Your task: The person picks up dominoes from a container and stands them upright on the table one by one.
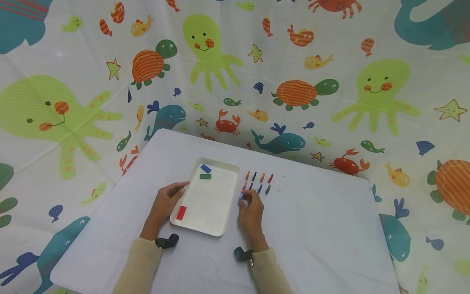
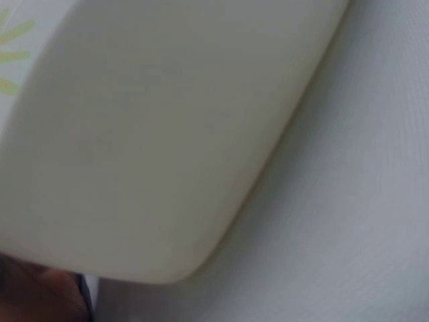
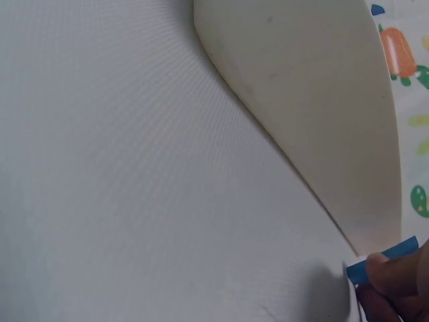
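Note:
A shallow white tray (image 1: 205,208) lies on the table, its outer side (image 2: 154,134) filling much of the left wrist view. Inside are a blue block (image 1: 206,168), a green block (image 1: 205,177) and a red block (image 1: 181,212). My left hand (image 1: 167,202) is at the tray's left side, fingertips right at the rim. Between thumb and fingers, my right hand (image 1: 251,210) pinches a small blue bar (image 3: 385,260) just off the tray's right side. Beyond that hand stand two rows of short crayon-like sticks (image 1: 262,177), in orange, black, red, blue and green.
A white cloth covers the table (image 1: 312,228). Behind it and to the sides hangs a curtain (image 1: 235,53) printed with sea animals. Each wrist wears a dark camera on a strap.

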Demonstrator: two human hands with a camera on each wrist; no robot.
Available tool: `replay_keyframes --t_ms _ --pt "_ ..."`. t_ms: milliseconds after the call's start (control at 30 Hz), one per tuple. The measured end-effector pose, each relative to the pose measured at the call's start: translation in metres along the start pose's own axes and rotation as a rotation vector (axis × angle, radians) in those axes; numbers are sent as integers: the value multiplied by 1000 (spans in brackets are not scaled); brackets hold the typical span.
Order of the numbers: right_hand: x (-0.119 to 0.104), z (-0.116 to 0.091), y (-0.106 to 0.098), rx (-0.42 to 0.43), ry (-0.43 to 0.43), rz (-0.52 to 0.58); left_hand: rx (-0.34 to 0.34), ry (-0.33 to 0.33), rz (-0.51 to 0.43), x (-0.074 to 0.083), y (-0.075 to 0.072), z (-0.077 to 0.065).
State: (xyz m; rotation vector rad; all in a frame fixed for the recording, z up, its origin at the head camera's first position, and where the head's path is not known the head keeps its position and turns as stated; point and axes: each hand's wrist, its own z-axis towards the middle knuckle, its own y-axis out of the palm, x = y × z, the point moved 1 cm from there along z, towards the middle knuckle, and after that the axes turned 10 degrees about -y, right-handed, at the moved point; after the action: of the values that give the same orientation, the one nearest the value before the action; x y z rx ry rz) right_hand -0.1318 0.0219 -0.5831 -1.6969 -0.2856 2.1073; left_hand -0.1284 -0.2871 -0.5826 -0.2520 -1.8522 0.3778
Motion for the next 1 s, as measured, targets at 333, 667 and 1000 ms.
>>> replay_keyframes --t_ms 333,667,1000 --pt "-1 -1 -3 -5 4 -37 0 -10 9 0 0 0" --pt "-8 0 -5 -7 16 -62 -6 -8 6 -1 -1 -1" --pt "-19 5 -7 32 -5 -66 -9 -8 3 0 -1 -1"
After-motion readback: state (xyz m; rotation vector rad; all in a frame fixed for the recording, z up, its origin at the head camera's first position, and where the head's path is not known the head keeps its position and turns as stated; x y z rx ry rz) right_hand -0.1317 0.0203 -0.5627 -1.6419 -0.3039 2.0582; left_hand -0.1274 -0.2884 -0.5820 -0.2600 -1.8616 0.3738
